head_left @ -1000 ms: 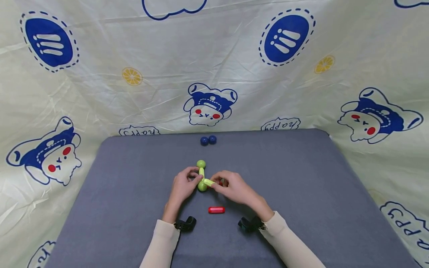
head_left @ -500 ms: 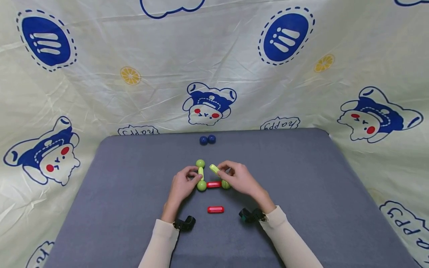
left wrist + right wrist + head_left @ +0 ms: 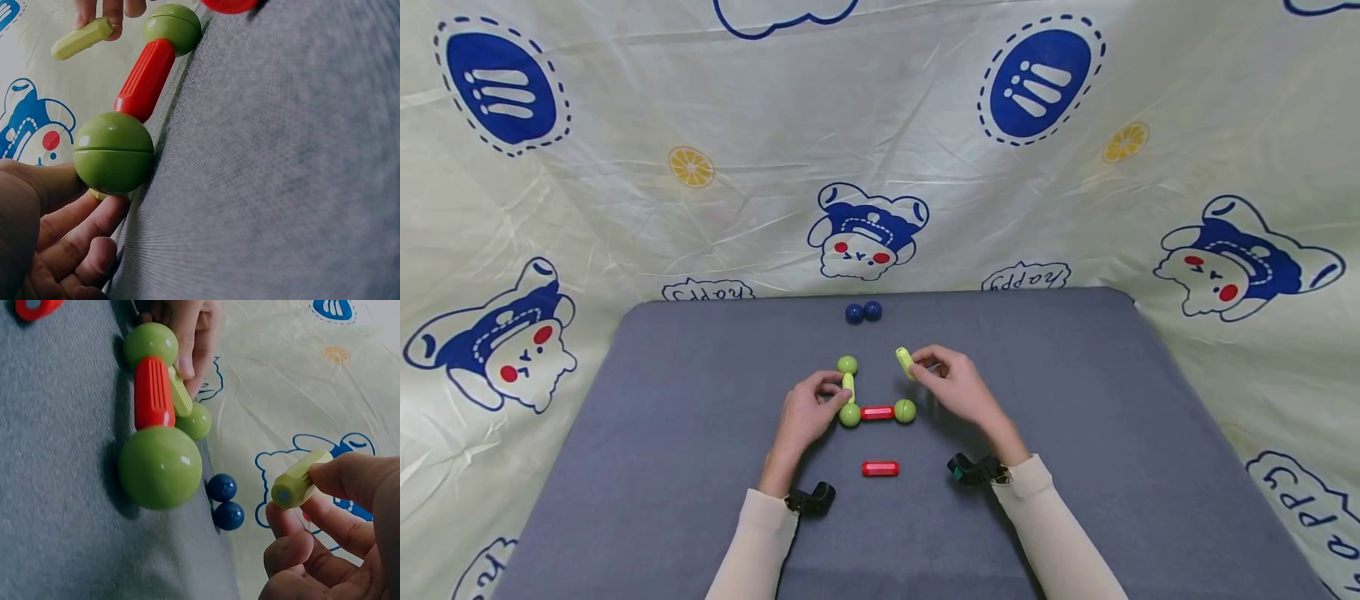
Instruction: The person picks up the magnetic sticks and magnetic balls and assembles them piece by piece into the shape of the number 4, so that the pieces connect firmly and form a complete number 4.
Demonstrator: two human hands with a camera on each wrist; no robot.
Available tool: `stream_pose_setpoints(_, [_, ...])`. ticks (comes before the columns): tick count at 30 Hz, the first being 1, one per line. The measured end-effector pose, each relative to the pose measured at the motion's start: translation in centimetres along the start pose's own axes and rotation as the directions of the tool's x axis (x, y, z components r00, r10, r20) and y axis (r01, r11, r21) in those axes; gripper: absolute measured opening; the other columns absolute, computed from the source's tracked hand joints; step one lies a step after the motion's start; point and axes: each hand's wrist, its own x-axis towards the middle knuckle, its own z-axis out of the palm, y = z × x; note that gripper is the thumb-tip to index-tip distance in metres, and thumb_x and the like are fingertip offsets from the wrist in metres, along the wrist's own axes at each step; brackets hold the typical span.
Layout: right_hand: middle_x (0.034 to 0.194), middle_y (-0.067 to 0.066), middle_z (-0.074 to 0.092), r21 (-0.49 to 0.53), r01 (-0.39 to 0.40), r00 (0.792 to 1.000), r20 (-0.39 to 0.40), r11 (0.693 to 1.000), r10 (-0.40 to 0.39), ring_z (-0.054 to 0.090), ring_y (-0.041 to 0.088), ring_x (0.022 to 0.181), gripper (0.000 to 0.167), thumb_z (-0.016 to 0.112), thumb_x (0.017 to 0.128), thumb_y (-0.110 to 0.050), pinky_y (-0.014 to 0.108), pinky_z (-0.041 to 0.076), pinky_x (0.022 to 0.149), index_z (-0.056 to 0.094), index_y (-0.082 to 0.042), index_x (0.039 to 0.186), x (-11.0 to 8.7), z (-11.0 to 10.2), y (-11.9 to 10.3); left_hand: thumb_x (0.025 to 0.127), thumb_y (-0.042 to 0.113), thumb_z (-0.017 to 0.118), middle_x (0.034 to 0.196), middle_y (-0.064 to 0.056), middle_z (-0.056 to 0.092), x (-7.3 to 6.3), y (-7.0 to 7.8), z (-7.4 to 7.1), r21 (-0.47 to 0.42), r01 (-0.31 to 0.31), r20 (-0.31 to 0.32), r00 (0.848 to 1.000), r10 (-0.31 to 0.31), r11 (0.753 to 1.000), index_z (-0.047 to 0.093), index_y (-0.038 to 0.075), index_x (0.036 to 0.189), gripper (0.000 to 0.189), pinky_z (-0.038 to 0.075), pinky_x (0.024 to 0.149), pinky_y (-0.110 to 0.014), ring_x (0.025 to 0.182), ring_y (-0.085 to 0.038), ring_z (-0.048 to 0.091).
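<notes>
On the grey table, two green balls and a red rod [image 3: 877, 413] form a row, with the rod between the near left ball [image 3: 850, 415] and the right ball [image 3: 906, 411]. From the near left ball a yellow-green rod [image 3: 848, 383] runs back to a far green ball [image 3: 847, 365]. My left hand [image 3: 806, 412] pinches this rod between thumb and fingers, close behind the near ball. To the right, my right hand [image 3: 957, 385] holds a second yellow-green rod [image 3: 301, 481] by one end, raised behind the right ball; its other end points away, free of any ball.
A loose red rod [image 3: 880, 469] lies nearer the body, between the wrists. Two dark blue balls [image 3: 863, 312] sit side by side close to the table's back edge. Behind hangs a printed curtain [image 3: 955, 225]. Each wrist wears a black camera [image 3: 977, 469].
My right hand has carried its yellow-green rod away from the near left ball, rightward and back, tilting it more upright. The red rod and right ball have come into view. My left hand stays put.
</notes>
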Motion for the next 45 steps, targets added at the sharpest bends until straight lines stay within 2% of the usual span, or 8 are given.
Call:
stream_pose_setpoints(11, [0.102,0.012,0.073,0.025,-0.031,0.999,-0.036,0.999,0.031,0.060,0.017,0.073,0.024,0.068,0.100,-0.022,0.026,0.047,0.060,0.071,-0.004,0.115,0.3,0.1,1.2,0.092,0.022,0.078,0.093,-0.006,0.078,0.1,0.1,0.0,0.011,-0.002,-0.006,1.000,0.002,1.000,0.074,0.011,0.118,0.029,0.041,0.062,-0.026,0.065,-0.009,0.052])
stream_pose_setpoints(27, [0.097,0.008,0.075,0.014,-0.100,0.994,0.046,0.995,0.099,0.061,0.014,0.072,0.021,0.068,0.100,-0.023,0.027,0.048,0.061,0.073,-0.005,0.110,0.1,1.2,2.1,0.092,0.022,0.078,0.092,-0.006,0.078,0.2,-0.1,0.1,0.015,-0.013,-0.010,1.000,0.014,1.000,0.074,0.011,0.118,0.029,0.040,0.061,-0.026,0.064,-0.010,0.052])
stream_pose_setpoints(34, [0.095,0.008,0.074,0.027,-0.123,0.991,0.051,0.992,0.121,0.060,0.015,0.072,0.022,0.068,0.100,-0.025,0.028,0.047,0.060,0.073,-0.006,0.109,0.0,1.2,2.1,0.092,0.022,0.078,0.092,-0.006,0.078,0.2,-0.2,0.1,0.015,-0.009,-0.009,1.000,0.009,1.000,0.074,0.011,0.118,0.028,0.041,0.062,-0.026,0.065,-0.010,0.051])
stream_pose_setpoints(45, [0.094,0.005,0.073,0.007,-0.149,0.987,0.055,0.989,0.149,0.062,0.014,0.080,0.021,0.069,0.100,-0.026,0.029,0.051,0.069,0.074,-0.007,0.108,-0.1,1.8,2.0,0.092,0.022,0.078,0.092,-0.005,0.077,0.1,-0.2,0.1,0.022,-0.006,-0.010,1.000,0.006,1.000,0.074,0.011,0.118,0.028,0.041,0.062,-0.026,0.065,-0.010,0.051])
